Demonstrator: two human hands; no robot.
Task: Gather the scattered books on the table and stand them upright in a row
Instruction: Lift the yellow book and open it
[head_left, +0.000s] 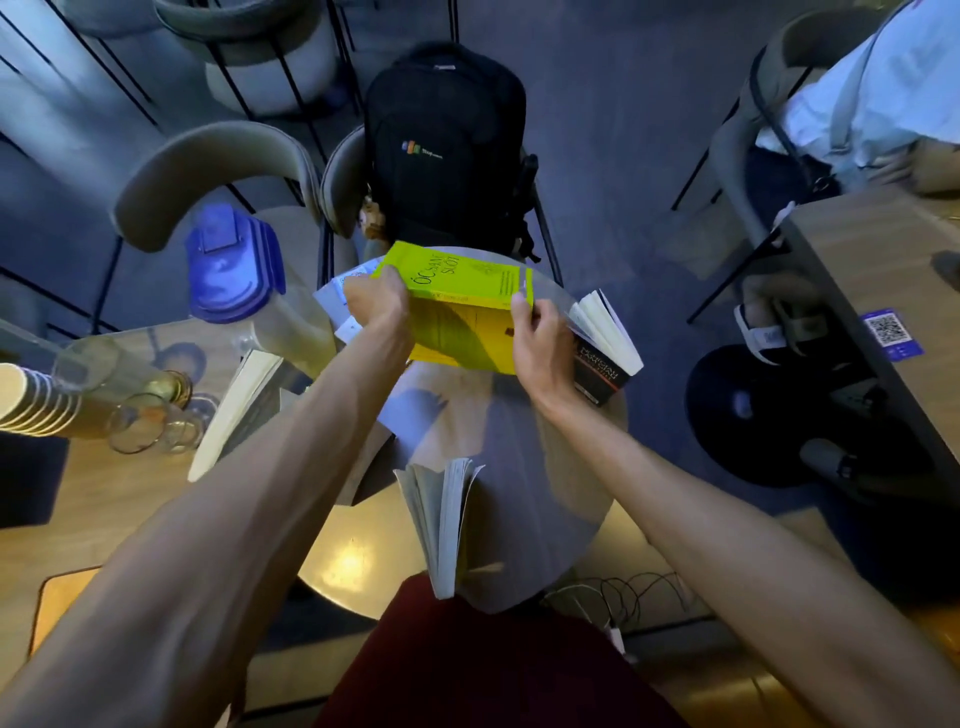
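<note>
We grip the yellow book (467, 312) at mid-frame, left hand (376, 299) and right hand (537, 332) clasping its ends, its long axis running across between them.

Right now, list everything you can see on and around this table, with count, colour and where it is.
Yellow-green book: one, held above the table's far side.
Dark-covered book: one, black cover, standing at the right edge.
Open book: one, white pages, standing near the person.
Pale book: one, white page edge, left of the table.
Round table: one, grey-brown, centre.
Backpack: one, black, on the far chair.
Jug: one, clear with blue lid, left.
Paper cups: one stack, white, far left.
Glasses: several, clear, left.
Left hand: gripping the yellow-green book's left end.
Right hand: gripping its right end.
</note>
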